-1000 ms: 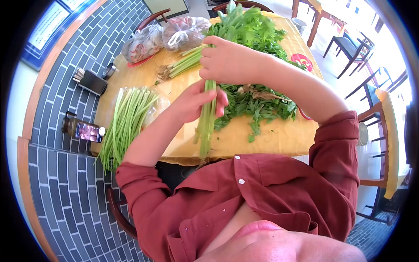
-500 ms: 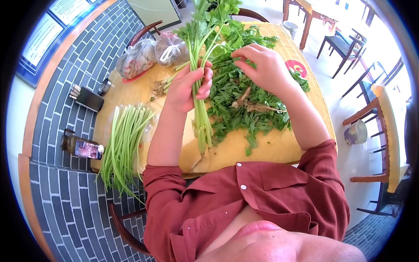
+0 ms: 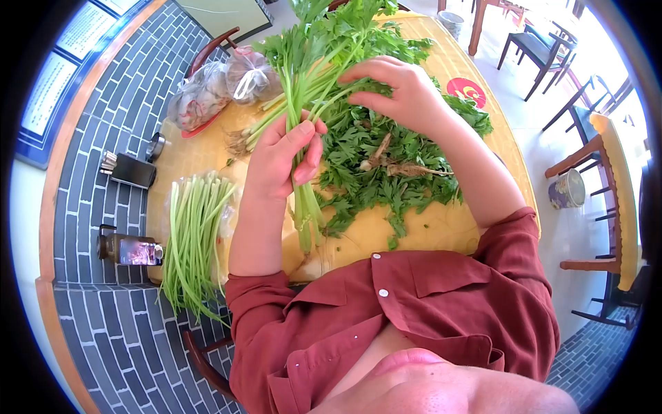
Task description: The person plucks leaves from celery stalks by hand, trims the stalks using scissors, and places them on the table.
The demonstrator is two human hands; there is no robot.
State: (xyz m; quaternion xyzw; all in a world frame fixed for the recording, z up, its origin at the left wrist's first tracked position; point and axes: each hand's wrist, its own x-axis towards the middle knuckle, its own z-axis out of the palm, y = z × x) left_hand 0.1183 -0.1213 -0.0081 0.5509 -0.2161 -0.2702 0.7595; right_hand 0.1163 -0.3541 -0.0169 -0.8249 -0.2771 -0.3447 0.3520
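Observation:
My left hand [image 3: 284, 153] is closed round the stalks of a celery bunch [image 3: 304, 207], its leaves pointing away from me and its roots near the table's front edge. To the right, my right hand [image 3: 393, 90] has its thumb and fingers apart beside a side stalk of that bunch; whether they touch it is unclear. Under and beyond it lies a heap of leaves [image 3: 407, 145] with a few brown roots on top. More celery with roots [image 3: 258, 131] lies behind my left hand. A pile of leafless stalks [image 3: 195, 241] rests at the table's left edge.
Two filled plastic bags [image 3: 200, 96] stand at the table's [image 3: 441, 231] far left, one on a red plate. Along the left wall are a chopstick holder [image 3: 131, 170], a small metal container [image 3: 156, 146] and a phone [image 3: 138, 251]. Chairs [image 3: 541, 52] and a patterned bin [image 3: 567, 188] stand right.
My right hand has come off the stalks and moved right, opening. My left hand has shifted left with the bunch, whose leafy top now leans further left.

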